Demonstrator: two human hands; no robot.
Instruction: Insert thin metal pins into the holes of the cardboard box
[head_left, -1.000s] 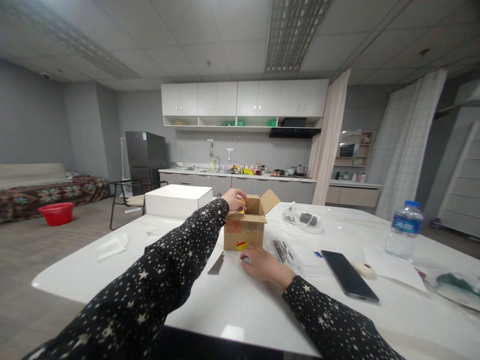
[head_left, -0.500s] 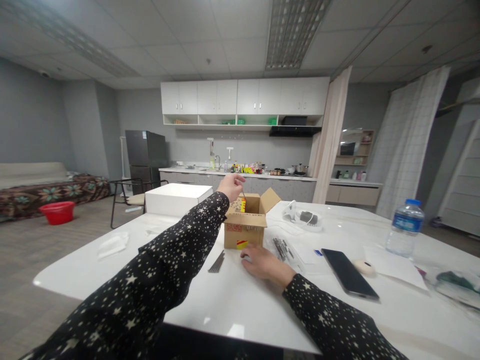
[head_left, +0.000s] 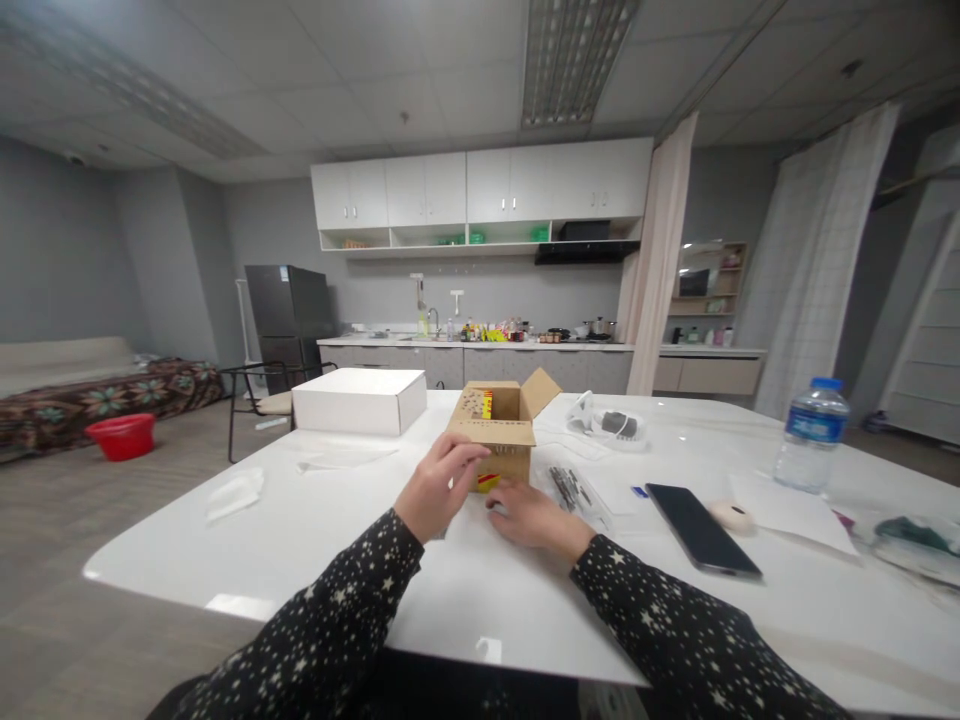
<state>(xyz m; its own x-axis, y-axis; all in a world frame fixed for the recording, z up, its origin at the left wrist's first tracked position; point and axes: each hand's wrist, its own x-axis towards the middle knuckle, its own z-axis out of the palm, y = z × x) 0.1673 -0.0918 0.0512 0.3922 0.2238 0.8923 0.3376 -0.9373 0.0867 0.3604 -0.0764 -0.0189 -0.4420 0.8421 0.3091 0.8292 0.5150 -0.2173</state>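
A small cardboard box point(head_left: 495, 432) stands near the middle of the white worktop point(head_left: 465, 590), its top flaps open; one flap rises toward 1 o'clock. Red print and a red-and-yellow sticker show on its near face, and a printed panel on an inner flap, but none of the writing can be read. The left hand point(head_left: 440, 486) lies against the near face of the box, fingers point(head_left: 466, 458) curled loosely on the cardboard and clamping nothing. The right hand point(head_left: 531, 516) rests flat on the worktop just before the box, fingers spread and gripping nothing.

At 3 o'clock of the box lies a clear bag of dark metal pieces point(head_left: 571, 490), then a black smartphone point(head_left: 701, 527), face up. Farther at 3 o'clock stands a water bottle point(head_left: 811, 436) with a blue label, too small to read. At 10 o'clock sits a closed white box point(head_left: 359, 399). At 1 o'clock lies a white plastic bundle point(head_left: 609, 425).
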